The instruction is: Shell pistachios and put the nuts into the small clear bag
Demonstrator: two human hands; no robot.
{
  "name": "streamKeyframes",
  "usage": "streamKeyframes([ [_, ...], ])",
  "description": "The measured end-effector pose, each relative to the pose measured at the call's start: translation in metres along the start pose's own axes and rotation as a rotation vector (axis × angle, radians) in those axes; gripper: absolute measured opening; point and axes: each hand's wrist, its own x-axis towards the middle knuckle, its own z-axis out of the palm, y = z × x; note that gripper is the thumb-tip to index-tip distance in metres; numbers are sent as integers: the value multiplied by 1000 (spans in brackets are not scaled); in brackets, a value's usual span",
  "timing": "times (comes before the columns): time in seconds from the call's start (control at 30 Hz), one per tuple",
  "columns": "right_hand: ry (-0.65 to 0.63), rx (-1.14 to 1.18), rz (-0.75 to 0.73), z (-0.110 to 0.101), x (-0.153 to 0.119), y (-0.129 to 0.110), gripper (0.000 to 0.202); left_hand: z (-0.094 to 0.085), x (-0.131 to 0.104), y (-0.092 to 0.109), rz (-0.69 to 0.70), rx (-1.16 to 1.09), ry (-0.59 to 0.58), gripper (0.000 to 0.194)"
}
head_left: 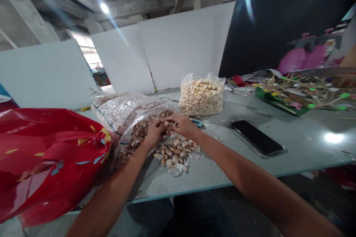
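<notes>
My left hand [155, 130] and my right hand [180, 124] meet above the table, fingertips together around a small pale piece, perhaps a nut, mostly hidden by the fingers. Just below them a loose pile of brown-and-cream nuts or cloves [175, 150] lies on the grey table, with papery bits at its front. Left of my hands, an open clear bag [136, 137] holds brown husks. Behind my right hand stands a clear plastic bag full of pale peeled pieces [201, 96]. A blue ring-shaped thing [197, 122] lies near my right wrist.
A large red plastic bag [55, 155] fills the left side. Another filled clear bag [119, 107] lies behind the husks. A black phone [257, 137] rests on the right of the table. Farther right are sticks with coloured tips [311, 92] and pink bottles [303, 59].
</notes>
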Motion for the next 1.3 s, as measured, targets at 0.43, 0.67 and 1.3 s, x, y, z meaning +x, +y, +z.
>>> streamKeyframes([
  [0.43, 586, -384, 162, -119, 43, 24, 32, -8, 1, 3, 135, 238, 155, 48],
  [0.67, 467, -596, 378, -184, 112, 60, 29, -7, 2, 1, 111, 237, 158, 49],
  [1.3, -120, -304, 229, -43, 23, 21, 25, -19, 3, 6, 280, 582, 173, 43],
])
